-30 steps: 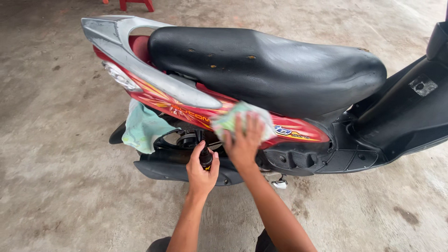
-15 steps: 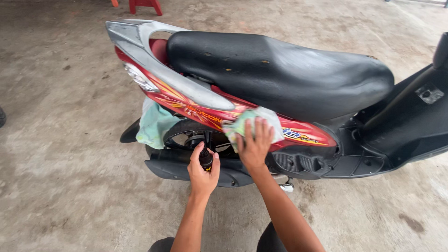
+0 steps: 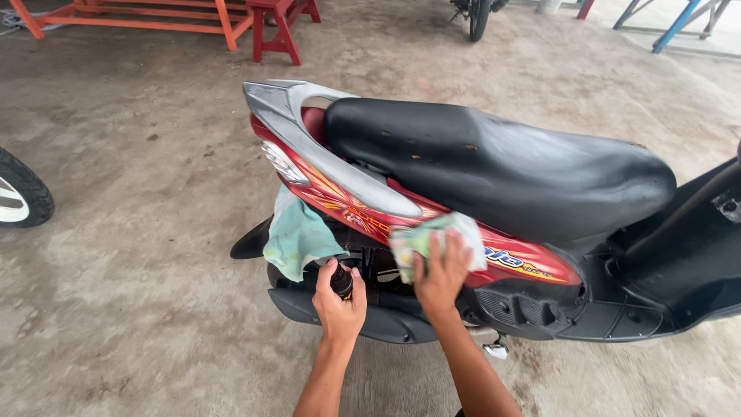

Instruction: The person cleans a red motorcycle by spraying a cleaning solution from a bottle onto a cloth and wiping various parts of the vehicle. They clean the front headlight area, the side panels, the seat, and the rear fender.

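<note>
Right hand [image 3: 441, 272] is flat against the red side panel [image 3: 532, 262] of the scooter [image 3: 494, 166], fingers spread and pressing a pale green folded cloth [image 3: 432, 235] onto the bodywork just below the black seat [image 3: 494, 162]; the cloth pokes out past the fingertips on both the left and right of the hand, touching the panel. Left hand [image 3: 338, 303] sits just to the left and a little nearer, fingers curled tight around a small dark bottle [image 3: 342, 279] with a yellow patch on it, held upright close to the dark lower bodywork [image 3: 386, 320] of the machine; only the top of the bottle shows above the fist. Both forearms come up from the near edge of the view, close together. Further left, a second light teal rag [image 3: 297, 235] hangs down from under the tail, draped beside the rear wheel area, apart from both hands. The silver grab rail [image 3: 309, 131] runs along the tail above the red panel. The scooter stands on a stained concrete floor [image 3: 139, 255]. At the far left, orange-red wooden furniture [image 3: 255, 19] stands along the far edge, and a slice of a black tyre [image 3: 23, 193] shows at the left border. Another wheel [image 3: 478, 15] is at the far edge, and blue metal legs [image 3: 671, 23] at the far right
</note>
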